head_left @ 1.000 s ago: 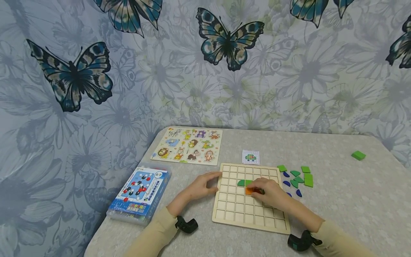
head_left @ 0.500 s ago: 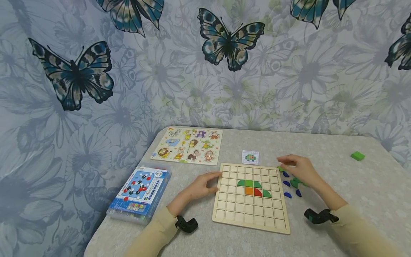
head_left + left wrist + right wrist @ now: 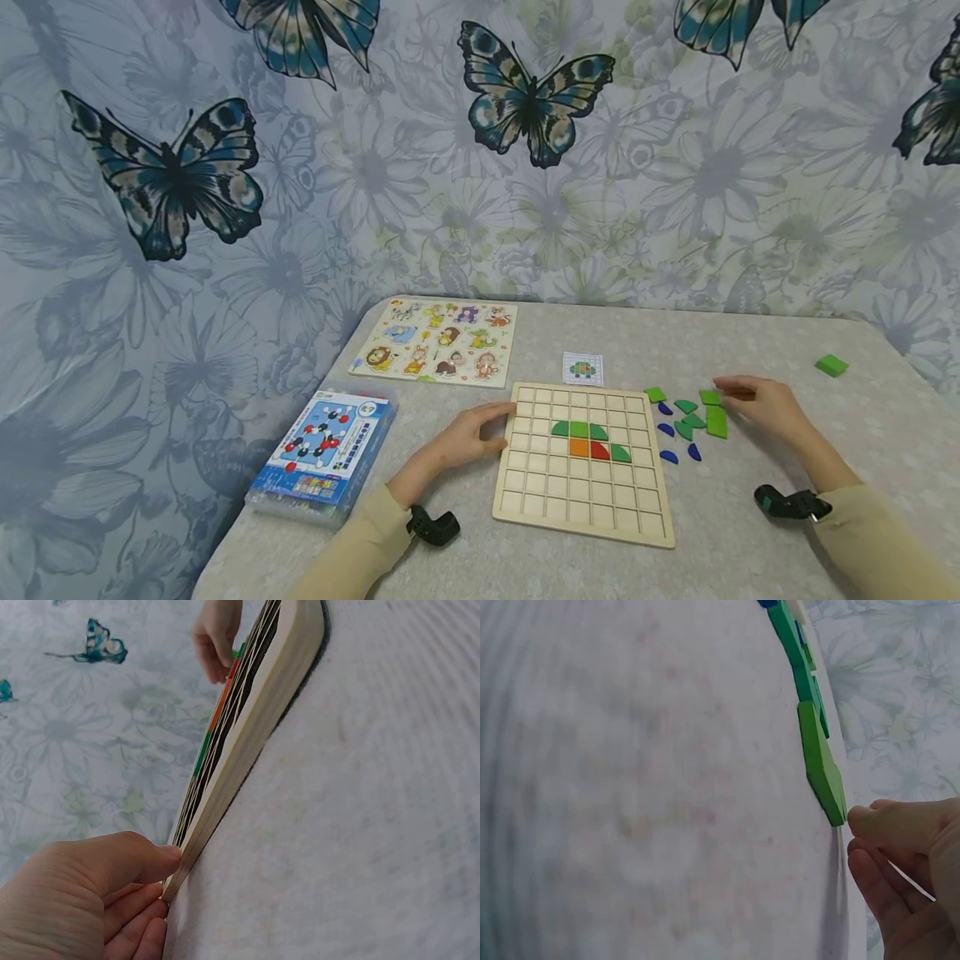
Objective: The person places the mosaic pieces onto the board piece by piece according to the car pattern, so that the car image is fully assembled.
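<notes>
A wooden grid board (image 3: 547, 505) lies on the table. In it sit a light green square (image 3: 578, 429), an orange square (image 3: 579, 448), a red quarter-round piece (image 3: 599, 451) and several dark green quarter-rounds (image 3: 620, 453). My left hand (image 3: 467, 435) touches the board's left edge with thumb and fingers spread; the left wrist view shows the thumb tip (image 3: 169, 859) at the rim. To the right of the board, my right hand (image 3: 768, 407) reaches beside the loose green pieces, fingertips right at a light green square (image 3: 709, 397). A light green rectangular piece (image 3: 717, 422) lies just below it.
Blue half-round pieces (image 3: 666, 430) and dark green pieces (image 3: 684, 407) lie along the board's right side. A pattern card (image 3: 582, 368) lies behind the board. An animal puzzle (image 3: 435, 342) and a boxed set (image 3: 322, 454) are at left, a green block (image 3: 832, 365) far right.
My right hand has left the board, uncovering the red piece and a dark green piece, then moved right across the loose pieces to their far side. The left hand has stayed at the board's edge.
</notes>
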### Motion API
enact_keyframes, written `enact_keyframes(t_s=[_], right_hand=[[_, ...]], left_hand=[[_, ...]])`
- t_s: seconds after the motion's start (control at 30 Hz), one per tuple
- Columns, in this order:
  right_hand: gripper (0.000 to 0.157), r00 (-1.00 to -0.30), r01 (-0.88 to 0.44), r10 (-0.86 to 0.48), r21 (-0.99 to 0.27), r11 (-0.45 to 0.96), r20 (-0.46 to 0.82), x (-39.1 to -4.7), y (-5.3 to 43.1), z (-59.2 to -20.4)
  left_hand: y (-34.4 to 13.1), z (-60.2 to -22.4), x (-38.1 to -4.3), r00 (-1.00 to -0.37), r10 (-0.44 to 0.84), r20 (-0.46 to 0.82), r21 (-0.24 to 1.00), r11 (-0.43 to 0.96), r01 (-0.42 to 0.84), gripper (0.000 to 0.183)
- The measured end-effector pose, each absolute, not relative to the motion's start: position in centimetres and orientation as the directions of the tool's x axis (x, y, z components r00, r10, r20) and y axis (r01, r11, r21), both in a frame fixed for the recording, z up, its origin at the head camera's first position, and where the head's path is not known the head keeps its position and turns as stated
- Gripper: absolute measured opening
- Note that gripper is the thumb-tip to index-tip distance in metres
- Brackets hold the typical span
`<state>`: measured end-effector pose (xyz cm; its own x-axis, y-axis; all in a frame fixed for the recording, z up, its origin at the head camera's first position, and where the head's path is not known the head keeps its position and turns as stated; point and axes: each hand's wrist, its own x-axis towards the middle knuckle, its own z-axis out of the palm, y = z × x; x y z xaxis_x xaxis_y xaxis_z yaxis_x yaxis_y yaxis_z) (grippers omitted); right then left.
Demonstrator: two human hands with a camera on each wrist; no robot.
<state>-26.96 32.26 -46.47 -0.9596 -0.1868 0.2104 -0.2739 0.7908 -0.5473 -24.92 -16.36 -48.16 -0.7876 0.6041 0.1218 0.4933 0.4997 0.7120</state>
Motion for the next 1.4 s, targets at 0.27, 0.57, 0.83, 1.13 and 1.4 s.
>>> enact_keyframes(t_s=[0.27,0.57,0.83,1.13,1.4], right_hand=[[0.033,-0.958,-0.284,-0.204,-0.543,0.791,0.203,-27.2,32.0,-46.9],[0.035,-0.957,-0.288,-0.213,-0.544,0.788,0.197,-27.1,31.8,-46.8],[0.032,-0.943,-0.324,-0.22,-0.528,0.785,0.251,-27.1,31.5,-47.0],[0.032,-0.931,-0.348,-0.228,-0.503,0.791,0.285,-27.2,31.6,-47.7],[0.032,-0.916,-0.375,-0.232,-0.494,0.784,0.327,-27.1,30.4,-46.5]], left_hand=[[-16.4,-48.0,-24.6,-0.789,0.604,0.116,0.713,0.502,0.489,0.057],[-16.4,-48.0,-24.7,-0.781,0.612,0.129,0.699,0.503,0.509,0.057],[-16.4,-48.0,-24.7,-0.78,0.613,0.128,0.702,0.5,0.508,0.057],[-16.3,-48.2,-24.7,-0.788,0.605,0.115,0.719,0.496,0.486,0.058],[-16.4,-48.2,-24.7,-0.786,0.608,0.116,0.728,0.486,0.484,0.058]])
